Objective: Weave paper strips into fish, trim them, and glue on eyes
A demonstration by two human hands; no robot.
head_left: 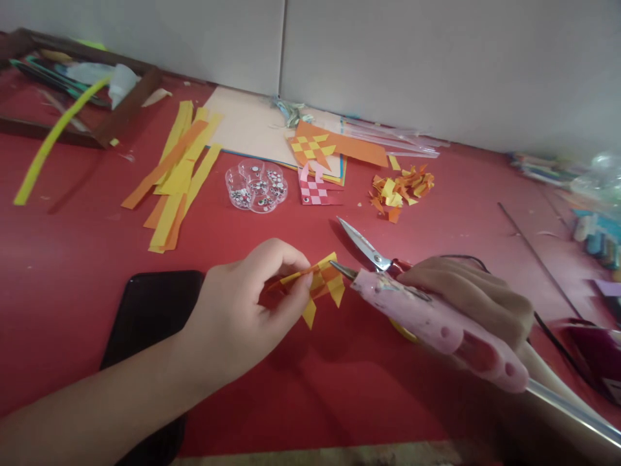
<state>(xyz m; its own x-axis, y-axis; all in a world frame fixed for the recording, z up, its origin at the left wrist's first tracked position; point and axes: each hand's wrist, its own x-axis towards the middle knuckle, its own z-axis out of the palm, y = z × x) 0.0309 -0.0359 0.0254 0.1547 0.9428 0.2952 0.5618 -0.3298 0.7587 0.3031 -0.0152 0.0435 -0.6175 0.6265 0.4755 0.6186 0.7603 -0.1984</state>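
Between the thumb and fingers of my left hand (257, 301) is a woven paper fish (324, 278) in orange and yellow, with pointed strip ends hanging down. My right hand (470, 298) grips a pink hot glue gun (412, 310), a clear glue stick jutting from its back end. The gun's metal nozzle meets or nearly meets the fish's upper edge; I cannot tell whether they touch. Scissors (363, 243) with red handles lie with blades pointing away, partly hidden behind the gun and my right hand.
Yellow and orange paper strips (182, 175), a clear tray of googly eyes (256, 188), a pink woven fish (314, 189) and paper scraps (400, 191) lie behind my hands. A black phone (150, 310) sits under my left forearm. A wooden tray (130, 103) is at far left.
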